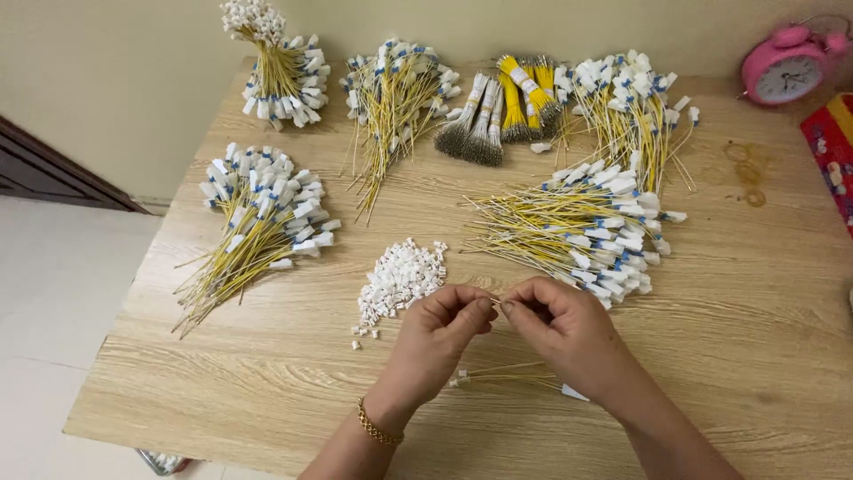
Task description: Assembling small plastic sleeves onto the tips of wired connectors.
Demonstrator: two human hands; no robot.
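Observation:
My left hand (442, 331) and my right hand (562, 325) meet fingertip to fingertip over the wooden table (267, 373), pinching something small and thin between them that I cannot make out clearly. A few yellow wires with white ends (511, 375) lie on the table just below both hands. A heap of small white connector housings (400, 280) sits just left of and above my left hand. A fanned pile of yellow wires with white-and-blue tags (577, 229) lies right above my right hand.
More bundles of tagged yellow wires lie at the left (258, 222), back left (280, 76), back middle (395, 98) and back right (635, 107). Banded bundles with bare metal tips (498, 111) sit at the back. A pink alarm clock (786, 67) stands at the far right corner.

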